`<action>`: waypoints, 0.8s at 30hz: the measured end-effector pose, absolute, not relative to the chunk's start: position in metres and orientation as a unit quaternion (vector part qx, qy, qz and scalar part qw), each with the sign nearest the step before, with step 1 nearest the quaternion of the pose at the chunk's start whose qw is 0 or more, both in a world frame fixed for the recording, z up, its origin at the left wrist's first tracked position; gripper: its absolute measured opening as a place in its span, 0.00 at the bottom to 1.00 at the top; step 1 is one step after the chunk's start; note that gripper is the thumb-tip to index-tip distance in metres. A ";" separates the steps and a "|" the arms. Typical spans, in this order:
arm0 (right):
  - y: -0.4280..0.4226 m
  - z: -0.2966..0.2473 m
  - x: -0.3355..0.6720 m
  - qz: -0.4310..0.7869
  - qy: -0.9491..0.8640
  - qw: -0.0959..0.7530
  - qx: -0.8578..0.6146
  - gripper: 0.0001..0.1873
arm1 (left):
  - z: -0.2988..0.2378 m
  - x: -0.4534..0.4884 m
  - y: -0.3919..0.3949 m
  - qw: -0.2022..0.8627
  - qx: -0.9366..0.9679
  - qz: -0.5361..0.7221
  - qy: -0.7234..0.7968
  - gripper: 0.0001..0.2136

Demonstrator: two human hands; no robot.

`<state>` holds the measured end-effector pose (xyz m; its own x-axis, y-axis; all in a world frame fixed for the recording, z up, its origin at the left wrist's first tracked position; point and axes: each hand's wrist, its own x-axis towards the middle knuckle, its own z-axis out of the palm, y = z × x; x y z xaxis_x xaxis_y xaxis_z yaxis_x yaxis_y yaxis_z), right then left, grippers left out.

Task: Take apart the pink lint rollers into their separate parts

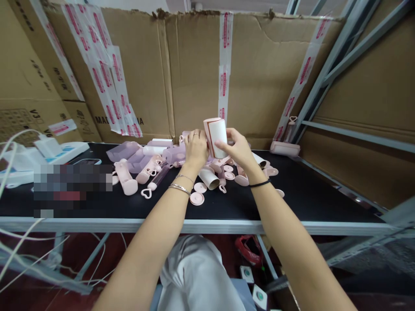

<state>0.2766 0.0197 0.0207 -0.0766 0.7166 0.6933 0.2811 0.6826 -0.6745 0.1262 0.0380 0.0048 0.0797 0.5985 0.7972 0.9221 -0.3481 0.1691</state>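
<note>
Both my hands are raised over a black tabletop and together hold a white paper roll with a reddish edge line, standing nearly upright. My left hand grips its left side with curled fingers; my right hand wraps round its right side. Below them lies a heap of pink plastic parts: handles with heart-shaped loops, clear covers, round caps and another roll core.
Taped cardboard boxes wall off the back and left. A pink assembled roller lies at the right rear. White devices and cables sit at the left. A metal shelf frame rises on the right.
</note>
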 end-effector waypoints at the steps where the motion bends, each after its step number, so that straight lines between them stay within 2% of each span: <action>1: 0.020 0.020 0.276 0.157 -0.722 0.561 -0.374 0.26 | 0.004 0.126 0.038 0.192 -0.716 -0.405 -0.535 0.12; 4: 0.025 0.018 0.280 0.124 -0.723 0.536 -0.418 0.24 | 0.004 0.128 0.038 0.189 -0.735 -0.383 -0.527 0.13; 11: 0.030 0.019 0.291 0.141 -0.724 0.546 -0.397 0.21 | 0.004 0.132 0.035 0.178 -0.746 -0.381 -0.517 0.12; 14: 0.028 0.020 0.291 0.117 -0.727 0.547 -0.399 0.19 | 0.006 0.130 0.035 0.133 -0.756 -0.396 -0.504 0.13; 18: 0.027 0.019 0.291 0.074 -0.705 0.580 -0.401 0.22 | 0.010 0.128 0.038 0.036 -0.778 -0.480 -0.403 0.21; 21: 0.029 0.017 0.291 0.062 -0.711 0.583 -0.389 0.24 | 0.011 0.129 0.041 -0.021 -0.755 -0.571 -0.322 0.19; 24: 0.029 0.016 0.288 0.059 -0.738 0.558 -0.375 0.25 | 0.012 0.129 0.040 -0.043 -0.740 -0.597 -0.307 0.22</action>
<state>0.2880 0.0294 0.0158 -0.0974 0.6184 0.7798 0.4879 0.7126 -0.5042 0.1290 0.0405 0.0121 0.0988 0.5066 0.8565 0.4033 -0.8072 0.4310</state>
